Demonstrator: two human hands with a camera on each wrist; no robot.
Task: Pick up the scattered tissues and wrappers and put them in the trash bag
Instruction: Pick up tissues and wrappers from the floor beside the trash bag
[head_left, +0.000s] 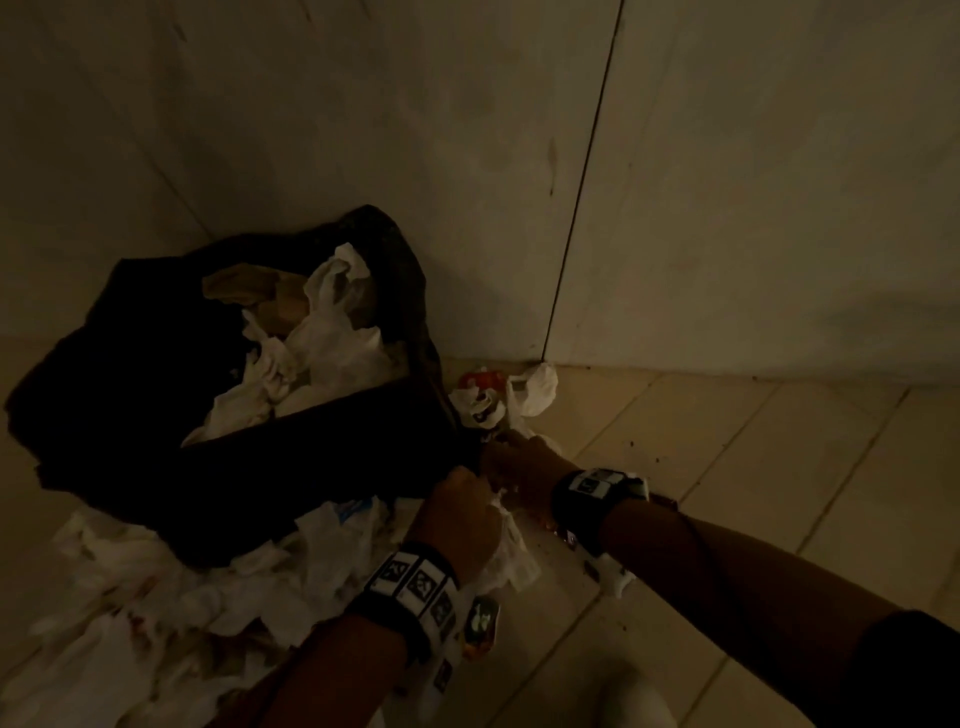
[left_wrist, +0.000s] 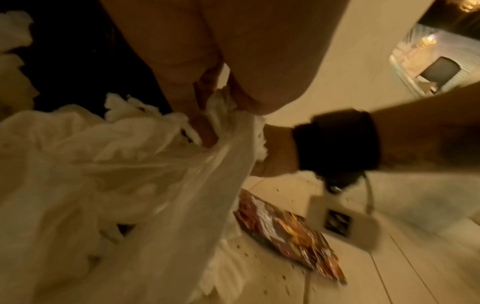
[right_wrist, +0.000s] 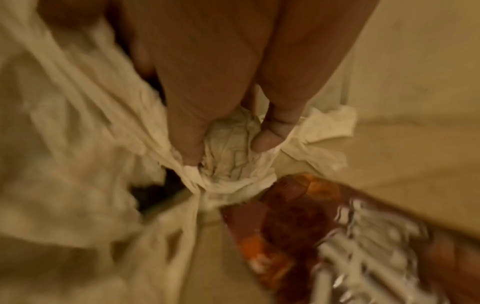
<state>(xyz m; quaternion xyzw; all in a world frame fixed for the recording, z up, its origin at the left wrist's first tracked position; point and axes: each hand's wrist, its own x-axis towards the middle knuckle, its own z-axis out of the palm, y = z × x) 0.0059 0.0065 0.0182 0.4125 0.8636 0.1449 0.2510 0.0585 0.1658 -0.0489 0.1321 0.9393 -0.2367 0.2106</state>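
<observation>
A black trash bag (head_left: 291, 467) lies open on the floor in the corner, with white tissues (head_left: 322, 338) inside. Just in front of its near right edge, my left hand (head_left: 462, 493) pinches a thin white tissue sheet (left_wrist: 182, 164) between fingers and thumb; the sheet trails down over a pile. Close beside it, my right hand (head_left: 511, 465) grips a crumpled tissue wad (right_wrist: 233, 164) between thumb and fingers (right_wrist: 187, 127). A red-orange snack wrapper (left_wrist: 285, 232) lies flat on the tiles under both hands, and the right wrist view shows this snack wrapper (right_wrist: 298, 216) too.
Several loose white tissues (head_left: 182, 597) cover the floor in front of the bag at lower left. More tissues and a red wrapper (head_left: 480, 382) lie in the wall corner behind my right hand. Pale walls (head_left: 727, 208) close the back; bare tiles (head_left: 753, 467) stretch right.
</observation>
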